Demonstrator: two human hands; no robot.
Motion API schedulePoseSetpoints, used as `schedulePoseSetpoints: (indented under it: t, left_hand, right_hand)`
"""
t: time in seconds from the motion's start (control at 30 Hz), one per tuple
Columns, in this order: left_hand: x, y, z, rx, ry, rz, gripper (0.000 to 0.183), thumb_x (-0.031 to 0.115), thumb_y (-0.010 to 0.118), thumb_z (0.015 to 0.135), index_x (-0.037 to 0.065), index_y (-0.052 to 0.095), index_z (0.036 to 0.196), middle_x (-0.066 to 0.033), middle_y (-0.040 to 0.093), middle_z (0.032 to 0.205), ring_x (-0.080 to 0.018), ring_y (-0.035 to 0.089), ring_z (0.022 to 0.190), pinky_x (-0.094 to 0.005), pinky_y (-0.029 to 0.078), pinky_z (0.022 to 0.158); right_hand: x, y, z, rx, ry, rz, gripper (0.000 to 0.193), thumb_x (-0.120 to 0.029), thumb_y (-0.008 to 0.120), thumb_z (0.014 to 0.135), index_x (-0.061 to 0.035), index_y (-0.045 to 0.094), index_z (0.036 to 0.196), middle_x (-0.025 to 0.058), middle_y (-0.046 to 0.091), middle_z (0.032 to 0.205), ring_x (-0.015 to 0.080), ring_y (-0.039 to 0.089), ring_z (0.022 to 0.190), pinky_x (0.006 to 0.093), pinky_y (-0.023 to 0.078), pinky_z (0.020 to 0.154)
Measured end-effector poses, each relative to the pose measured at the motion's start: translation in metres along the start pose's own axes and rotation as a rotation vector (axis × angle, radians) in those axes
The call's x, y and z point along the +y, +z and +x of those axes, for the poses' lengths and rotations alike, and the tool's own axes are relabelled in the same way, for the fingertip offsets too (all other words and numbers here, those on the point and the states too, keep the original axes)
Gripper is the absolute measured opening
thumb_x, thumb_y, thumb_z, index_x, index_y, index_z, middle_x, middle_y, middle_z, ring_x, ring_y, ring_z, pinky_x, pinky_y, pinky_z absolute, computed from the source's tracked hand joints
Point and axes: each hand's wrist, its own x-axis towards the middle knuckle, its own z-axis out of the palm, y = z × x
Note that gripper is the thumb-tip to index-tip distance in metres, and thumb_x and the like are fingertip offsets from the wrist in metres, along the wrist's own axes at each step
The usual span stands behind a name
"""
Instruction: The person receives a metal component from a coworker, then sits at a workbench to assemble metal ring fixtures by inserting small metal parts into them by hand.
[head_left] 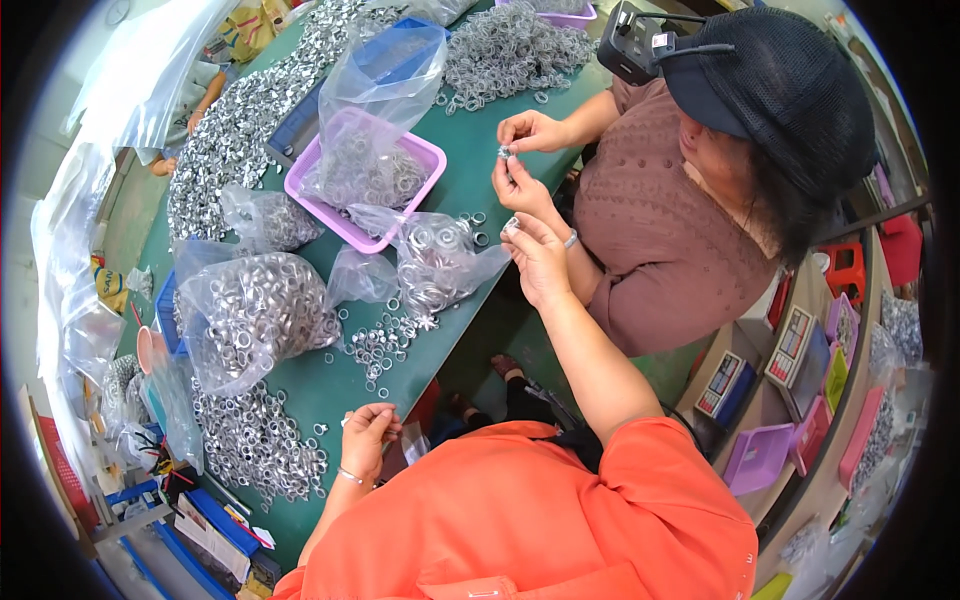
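Observation:
My right hand reaches out over the table's edge. Its thumb and finger pinch a small silver metal ring. Down by the near table edge, my left hand has its fingers pressed together, and whatever they may hold is too small to make out. Just beyond it lie scattered loose rings. A clear plastic bag of rings stands between that scatter and my right hand. Further left are a larger full bag and a heap of rings on the green table.
Close on the right, a co-worker in brown holds a small metal piece in both hands. A purple basket holds a bag of rings. Grey ring piles cover the far table. Scales and bins line the right-hand shelf.

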Motion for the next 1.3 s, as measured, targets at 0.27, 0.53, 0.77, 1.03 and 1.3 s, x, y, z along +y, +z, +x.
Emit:
schedulePoseSetpoints:
  t: [0.27,0.53,0.77,1.03,1.3]
  left_hand:
    - [0.001,0.001,0.003,0.002,0.033,0.017,0.014,0.010,0.057,0.093,0.000,0.063,0.100,-0.0053,0.064,0.084,-0.0114,0.061,0.069,-0.0229,0.049,0.061]
    - [0.002,-0.001,0.004,0.024,0.033,0.001,0.014,0.008,0.056,0.092,-0.002,0.063,0.099,-0.0063,0.064,0.083,-0.0123,0.062,0.069,-0.0235,0.049,0.060]
    - [0.000,-0.002,0.006,0.008,0.007,-0.015,0.012,0.010,0.057,0.092,0.002,0.061,0.101,-0.0050,0.063,0.086,-0.0129,0.060,0.074,-0.0248,0.048,0.064]
    - [-0.004,-0.001,0.008,0.022,-0.002,-0.055,0.012,0.010,0.057,0.093,0.002,0.062,0.100,-0.0052,0.064,0.086,-0.0124,0.060,0.073,-0.0246,0.048,0.064]
    - [-0.008,0.000,0.009,0.021,-0.009,-0.041,0.013,0.011,0.057,0.093,0.002,0.061,0.102,-0.0046,0.064,0.087,-0.0109,0.061,0.073,-0.0225,0.047,0.062]
  right_hand:
    - [-0.007,0.010,0.006,0.092,-0.123,-0.197,0.028,-0.004,0.069,0.083,-0.0032,0.056,0.108,0.0040,0.061,0.094,0.0131,0.061,0.078,0.0254,0.050,0.062]
    - [-0.006,0.014,0.012,0.062,-0.115,-0.214,0.021,-0.009,0.068,0.086,-0.0059,0.057,0.104,0.0020,0.063,0.090,0.0118,0.062,0.077,0.0243,0.051,0.063]
    - [-0.007,0.012,0.019,0.059,-0.007,-0.131,0.020,-0.023,0.056,0.096,-0.0049,0.054,0.104,0.0053,0.063,0.089,0.0135,0.063,0.071,0.0256,0.051,0.059]
    - [-0.007,0.018,0.021,0.024,-0.098,-0.208,0.017,-0.008,0.058,0.093,-0.0018,0.052,0.107,0.0065,0.061,0.093,0.0129,0.062,0.077,0.0243,0.052,0.064]
    - [-0.006,0.016,0.021,-0.006,-0.204,-0.237,0.032,0.004,0.064,0.084,-0.0006,0.054,0.114,0.0050,0.061,0.097,0.0140,0.060,0.087,0.0258,0.052,0.075]
